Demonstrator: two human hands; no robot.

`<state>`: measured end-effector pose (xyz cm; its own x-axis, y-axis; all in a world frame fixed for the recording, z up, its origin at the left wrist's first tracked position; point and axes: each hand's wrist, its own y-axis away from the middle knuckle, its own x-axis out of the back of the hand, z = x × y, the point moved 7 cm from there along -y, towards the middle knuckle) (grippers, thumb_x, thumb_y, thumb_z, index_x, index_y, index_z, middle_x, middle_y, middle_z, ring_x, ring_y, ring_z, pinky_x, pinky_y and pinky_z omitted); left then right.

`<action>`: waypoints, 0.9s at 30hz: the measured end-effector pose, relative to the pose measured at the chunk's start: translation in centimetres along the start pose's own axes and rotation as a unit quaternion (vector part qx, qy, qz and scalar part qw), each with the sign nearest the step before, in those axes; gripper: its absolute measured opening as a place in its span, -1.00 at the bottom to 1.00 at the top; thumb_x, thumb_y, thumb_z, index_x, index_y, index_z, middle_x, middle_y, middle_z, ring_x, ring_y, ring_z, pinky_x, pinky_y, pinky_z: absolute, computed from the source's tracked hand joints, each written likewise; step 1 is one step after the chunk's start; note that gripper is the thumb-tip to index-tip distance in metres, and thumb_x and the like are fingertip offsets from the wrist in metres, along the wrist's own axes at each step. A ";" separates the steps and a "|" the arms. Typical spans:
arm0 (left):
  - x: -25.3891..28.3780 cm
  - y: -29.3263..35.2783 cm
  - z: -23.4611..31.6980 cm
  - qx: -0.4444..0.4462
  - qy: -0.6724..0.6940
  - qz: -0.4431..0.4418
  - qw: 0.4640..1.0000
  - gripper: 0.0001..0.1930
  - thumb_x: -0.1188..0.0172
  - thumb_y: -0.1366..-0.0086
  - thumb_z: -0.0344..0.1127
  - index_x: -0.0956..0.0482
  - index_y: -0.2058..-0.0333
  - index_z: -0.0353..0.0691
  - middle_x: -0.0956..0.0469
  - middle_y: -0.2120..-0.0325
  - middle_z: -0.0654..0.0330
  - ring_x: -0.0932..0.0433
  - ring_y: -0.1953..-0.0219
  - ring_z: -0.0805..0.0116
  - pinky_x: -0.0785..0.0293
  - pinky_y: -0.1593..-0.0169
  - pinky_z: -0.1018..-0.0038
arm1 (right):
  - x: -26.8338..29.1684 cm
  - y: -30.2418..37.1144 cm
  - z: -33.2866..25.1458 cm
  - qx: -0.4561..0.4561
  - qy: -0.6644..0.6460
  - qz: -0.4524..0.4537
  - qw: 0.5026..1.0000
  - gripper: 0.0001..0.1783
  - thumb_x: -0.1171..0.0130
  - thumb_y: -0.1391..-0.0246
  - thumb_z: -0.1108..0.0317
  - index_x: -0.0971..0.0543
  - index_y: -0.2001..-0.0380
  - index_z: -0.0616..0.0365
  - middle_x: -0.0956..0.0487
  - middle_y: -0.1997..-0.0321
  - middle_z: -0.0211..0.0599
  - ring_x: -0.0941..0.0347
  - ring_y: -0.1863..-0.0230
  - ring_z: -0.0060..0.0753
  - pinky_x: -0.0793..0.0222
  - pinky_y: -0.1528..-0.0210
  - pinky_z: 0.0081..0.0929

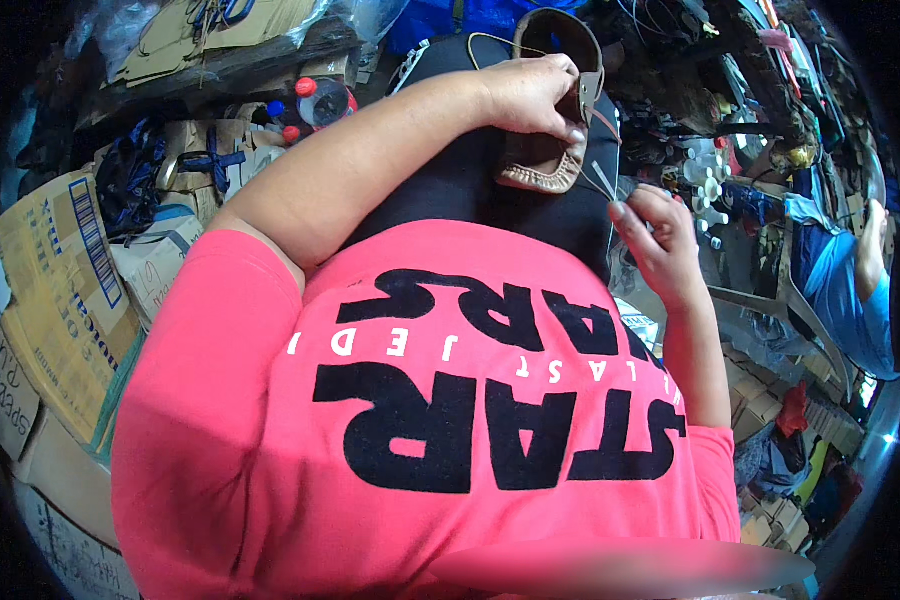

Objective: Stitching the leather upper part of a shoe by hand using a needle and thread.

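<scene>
One tan sandal [545, 160] with a woven edge lies on my lap; my left grip [530, 95] pinches its strap, my right grip [655, 225] at four o'clock pinches one thread [600, 180].

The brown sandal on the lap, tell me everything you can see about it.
The brown sandal looks like leather or a leather-like material, with a tan, stitched or braided edging round its sole end and a curved strap looping up at its far end. It lies on the person's black-clothed lap, lengthwise away from the body. The left hand grips it from above, fingers over its side. The right hand is beside it, pinching a thin pale thread that runs to the sandal's near edge.
</scene>
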<state>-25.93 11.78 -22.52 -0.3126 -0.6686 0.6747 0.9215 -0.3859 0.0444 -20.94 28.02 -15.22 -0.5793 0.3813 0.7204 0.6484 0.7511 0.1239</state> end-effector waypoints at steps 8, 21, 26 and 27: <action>0.2 -0.6 1.3 -0.064 0.010 -0.037 0.997 -0.68 -0.34 -0.05 -0.27 -0.61 0.23 -0.30 -0.49 0.21 0.13 -0.52 0.15 0.25 -0.41 0.00 0.44 | 0.1 -0.9 1.1 -0.014 0.020 0.072 0.997 -0.70 -0.19 -0.01 0.56 -0.63 0.15 0.06 -0.47 0.40 -0.30 -0.46 0.40 -0.46 -0.37 0.34 -0.55; -1.3 -2.1 1.6 -0.069 0.114 -0.127 0.983 -0.80 -0.29 -0.03 -0.41 -0.66 0.30 -0.23 -0.58 0.36 0.18 -0.56 0.27 0.33 -0.47 0.13 0.45 | 0.0 -2.1 1.3 -0.040 0.100 0.048 0.993 -0.72 -0.15 0.09 0.52 -0.64 0.24 0.12 -0.49 0.40 -0.16 -0.51 0.35 -0.15 -0.41 0.30 -0.35; -1.5 -2.2 1.8 -0.091 0.095 -0.136 0.982 -0.76 -0.28 0.02 -0.39 -0.67 0.30 -0.19 -0.57 0.37 0.15 -0.54 0.25 0.27 -0.45 0.10 0.39 | 0.2 -2.4 0.3 -0.012 0.117 0.062 0.991 -0.74 -0.16 0.11 0.51 -0.64 0.27 0.12 -0.50 0.42 -0.15 -0.51 0.36 -0.12 -0.41 0.32 -0.33; -1.4 -2.1 1.9 -0.091 0.095 -0.136 0.982 -0.76 -0.28 0.02 -0.39 -0.67 0.30 -0.19 -0.57 0.37 0.15 -0.54 0.25 0.27 -0.45 0.10 0.39 | 0.2 -2.4 0.3 -0.013 0.117 0.062 0.991 -0.74 -0.16 0.11 0.51 -0.64 0.27 0.12 -0.50 0.42 -0.15 -0.51 0.36 -0.12 -0.41 0.32 -0.33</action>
<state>-26.97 14.72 -22.20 -0.5943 -0.6252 0.5060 0.7471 -0.6621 0.0594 -22.73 26.46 -15.56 -0.3661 0.3316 0.8695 0.7210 0.6918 0.0397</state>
